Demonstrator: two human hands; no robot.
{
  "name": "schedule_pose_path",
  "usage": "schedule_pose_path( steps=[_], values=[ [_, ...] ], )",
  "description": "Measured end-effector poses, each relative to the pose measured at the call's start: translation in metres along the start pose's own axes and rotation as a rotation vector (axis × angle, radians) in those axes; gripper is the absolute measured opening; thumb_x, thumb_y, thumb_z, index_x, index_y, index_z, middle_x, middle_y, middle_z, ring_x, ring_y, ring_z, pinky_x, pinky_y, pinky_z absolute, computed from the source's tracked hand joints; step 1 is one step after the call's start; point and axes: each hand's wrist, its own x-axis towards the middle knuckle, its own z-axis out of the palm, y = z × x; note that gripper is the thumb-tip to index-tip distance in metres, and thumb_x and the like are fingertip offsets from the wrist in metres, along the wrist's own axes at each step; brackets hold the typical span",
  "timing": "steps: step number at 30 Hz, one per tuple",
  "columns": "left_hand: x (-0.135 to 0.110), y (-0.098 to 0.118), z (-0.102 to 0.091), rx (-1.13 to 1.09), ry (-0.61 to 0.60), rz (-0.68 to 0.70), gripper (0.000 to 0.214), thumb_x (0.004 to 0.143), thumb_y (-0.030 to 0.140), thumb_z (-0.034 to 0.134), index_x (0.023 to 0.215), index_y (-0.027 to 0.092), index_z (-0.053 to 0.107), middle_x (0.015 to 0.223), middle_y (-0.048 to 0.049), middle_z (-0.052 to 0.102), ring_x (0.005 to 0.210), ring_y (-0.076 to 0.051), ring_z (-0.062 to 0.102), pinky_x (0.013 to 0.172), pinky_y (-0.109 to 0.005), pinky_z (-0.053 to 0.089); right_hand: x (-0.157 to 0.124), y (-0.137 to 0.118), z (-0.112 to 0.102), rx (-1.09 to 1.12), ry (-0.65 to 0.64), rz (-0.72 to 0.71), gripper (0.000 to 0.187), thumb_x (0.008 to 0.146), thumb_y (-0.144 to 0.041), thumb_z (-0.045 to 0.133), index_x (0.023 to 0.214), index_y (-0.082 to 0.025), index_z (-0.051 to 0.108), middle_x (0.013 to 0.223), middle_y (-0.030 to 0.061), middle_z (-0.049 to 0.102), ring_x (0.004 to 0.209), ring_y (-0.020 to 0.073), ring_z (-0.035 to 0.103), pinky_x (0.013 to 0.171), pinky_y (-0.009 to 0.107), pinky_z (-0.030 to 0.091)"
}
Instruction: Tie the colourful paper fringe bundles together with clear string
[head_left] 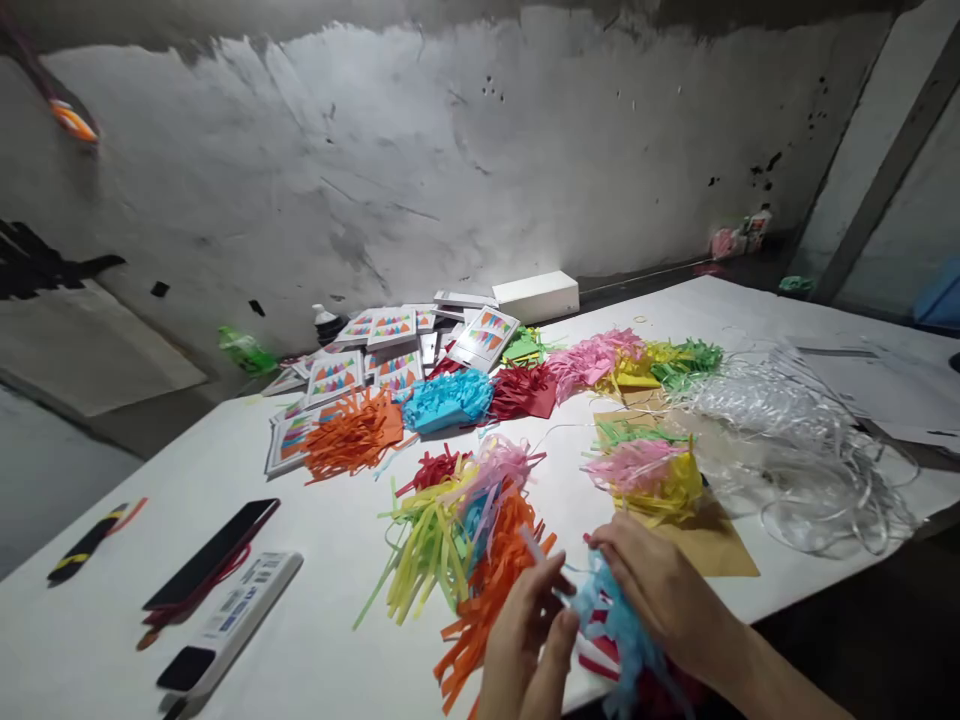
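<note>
I am seeing a light blue fringed paper bundle lying between both hands at the near tabletop edge, its strips trailing down toward me. My right hand is cupping it from above, fingers curled; my left hand is pinching a pale strip just left of it. Beyond the left hand an orange and yellow-green fringe pile is fanning across the white tabletop; past that a stained grey wall is closing the room.
</note>
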Motion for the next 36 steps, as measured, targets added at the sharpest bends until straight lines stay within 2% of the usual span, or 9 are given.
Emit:
schedule_pose_path(
  steps=[7, 13, 18, 21, 24, 26, 30, 33, 36],
  values=[
    [0.041, 0.014, 0.005, 0.18, -0.159, 0.271, 0.016, 0.085, 0.038, 0.068, 0.082, 0.027, 0.08, 0.068, -0.0041, 0.067, 0.065, -0.022, 0.061, 0.061, -0.034, 0.048, 0.005, 0.004, 0.019, -0.009, -0.082, -0.089, 0.021, 0.1, -0.026, 0.031, 0.09, -0.029, 0.05, 0.08, 0.0021, 0.063, 0.07, 0.0209, 0.067, 0.06, 0.032, 0.056],
    [0.062, 0.008, -0.022, -0.153, 0.152, 0.136, 0.026, 0.082, 0.046, 0.072, 0.076, 0.021, 0.07, 0.061, 0.0022, 0.062, 0.051, -0.01, 0.052, 0.047, -0.019, 0.044, 0.02, 0.042, 0.006, -0.072, -0.08, -0.119, 0.019, 0.097, -0.028, 0.038, 0.091, -0.029, 0.056, 0.083, 0.0016, 0.07, 0.078, 0.0224, 0.068, 0.071, 0.039, 0.058],
    [0.09, 0.038, -0.057, -0.759, 0.514, 0.011, 0.014, 0.082, 0.023, 0.072, 0.073, 0.015, 0.064, 0.065, 0.003, 0.061, 0.047, -0.004, 0.049, 0.04, -0.009, 0.043, 0.057, 0.104, -0.044, -0.262, -0.069, -0.102, 0.019, 0.092, -0.02, 0.051, 0.092, -0.027, 0.069, 0.096, 0.0058, 0.076, 0.094, 0.0251, 0.068, 0.088, 0.044, 0.05],
    [0.097, 0.053, -0.075, -0.825, 0.584, 0.042, 0.02, 0.092, 0.015, 0.054, 0.072, 0.016, 0.06, 0.061, 0.0051, 0.057, 0.045, -0.002, 0.047, 0.038, -0.004, 0.04, 0.082, 0.147, -0.089, -0.385, 0.021, -0.05, 0.024, 0.088, -0.017, 0.05, 0.087, -0.026, 0.072, 0.093, 0.0098, 0.076, 0.096, 0.0286, 0.066, 0.095, 0.054, 0.043],
    [0.089, 0.049, -0.072, -0.679, 0.626, 0.112, 0.014, 0.086, 0.027, 0.068, 0.076, 0.019, 0.061, 0.067, 0.0035, 0.066, 0.051, -0.006, 0.057, 0.044, -0.009, 0.049, 0.09, 0.158, -0.109, -0.471, 0.146, 0.02, 0.029, 0.083, -0.014, 0.047, 0.092, -0.022, 0.073, 0.107, 0.0214, 0.072, 0.108, 0.0392, 0.062, 0.096, 0.071, 0.036],
    [0.078, 0.034, -0.055, -0.416, 0.526, 0.17, 0.023, 0.077, 0.041, 0.077, 0.077, 0.022, 0.063, 0.072, 0.0011, 0.071, 0.053, -0.012, 0.062, 0.047, -0.02, 0.054, 0.083, 0.137, -0.094, -0.449, 0.129, -0.022, 0.036, 0.083, -0.013, 0.045, 0.106, -0.022, 0.071, 0.119, 0.0231, 0.068, 0.116, 0.0374, 0.061, 0.098, 0.064, 0.043],
    [0.058, -0.006, -0.004, 0.01, 0.27, 0.286, 0.028, 0.082, 0.053, 0.067, 0.069, 0.029, 0.071, 0.073, -0.006, 0.069, 0.056, -0.021, 0.061, 0.05, -0.034, 0.051, 0.055, 0.059, -0.017, -0.147, -0.036, -0.325, 0.048, 0.089, -0.028, 0.056, 0.136, -0.034, 0.048, 0.125, 0.0066, 0.07, 0.115, 0.0263, 0.065, 0.095, 0.042, 0.058],
    [0.053, -0.026, 0.012, 0.122, 0.245, 0.366, 0.03, 0.08, 0.054, 0.067, 0.062, 0.031, 0.073, 0.067, -0.0092, 0.064, 0.06, -0.026, 0.059, 0.054, -0.039, 0.051, 0.04, 0.03, 0.03, 0.106, -0.119, -0.316, 0.026, 0.092, -0.028, 0.048, 0.112, -0.041, 0.058, 0.088, -0.0012, 0.076, 0.079, 0.0252, 0.073, 0.072, 0.042, 0.065],
    [0.061, -0.024, -0.005, 0.175, 0.248, 0.334, 0.025, 0.077, 0.054, 0.07, 0.076, 0.03, 0.078, 0.081, -0.0122, 0.071, 0.069, -0.03, 0.064, 0.062, -0.041, 0.053, 0.035, 0.046, 0.045, 0.193, -0.073, -0.206, 0.018, 0.089, -0.032, 0.047, 0.092, -0.043, 0.061, 0.073, -0.0023, 0.073, 0.066, 0.0276, 0.071, 0.053, 0.04, 0.064]
  ],
)
